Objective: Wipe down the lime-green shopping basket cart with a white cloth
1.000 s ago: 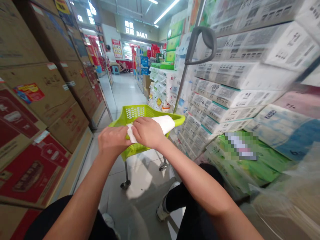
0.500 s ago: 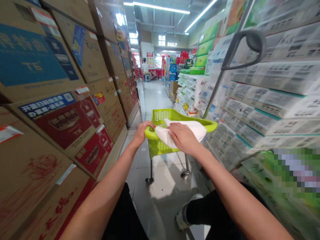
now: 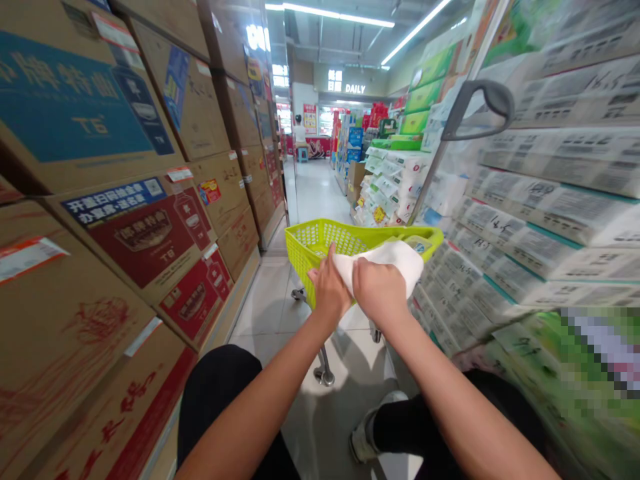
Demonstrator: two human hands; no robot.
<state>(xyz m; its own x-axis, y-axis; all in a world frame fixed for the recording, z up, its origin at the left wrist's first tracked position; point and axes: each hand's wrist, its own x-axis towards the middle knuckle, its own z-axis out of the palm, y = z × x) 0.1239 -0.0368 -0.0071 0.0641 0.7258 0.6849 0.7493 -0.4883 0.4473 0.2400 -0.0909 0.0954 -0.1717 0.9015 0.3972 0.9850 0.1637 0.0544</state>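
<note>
In front of me is a lime-green shopping cart basket, turned at an angle with its wheels on the floor. My left hand is closed around the near part of its rim. Right beside it, my right hand is closed on a white cloth, which is pressed over the same rim and hangs to the right. The cloth touches or nearly touches my left fingers. A grey cart handle rises at the upper right on a metal pole. The rim under the cloth is hidden.
Cardboard cartons are stacked high along the left. Packs of tissue paper rise on the right, close to the cart. A tiled aisle runs ahead, with a person far off near a blue stool.
The cart has swung round, its far corner now further left. My left hand has shifted right along the rim towards my right hand. My right hand has closed more firmly on the cloth.
</note>
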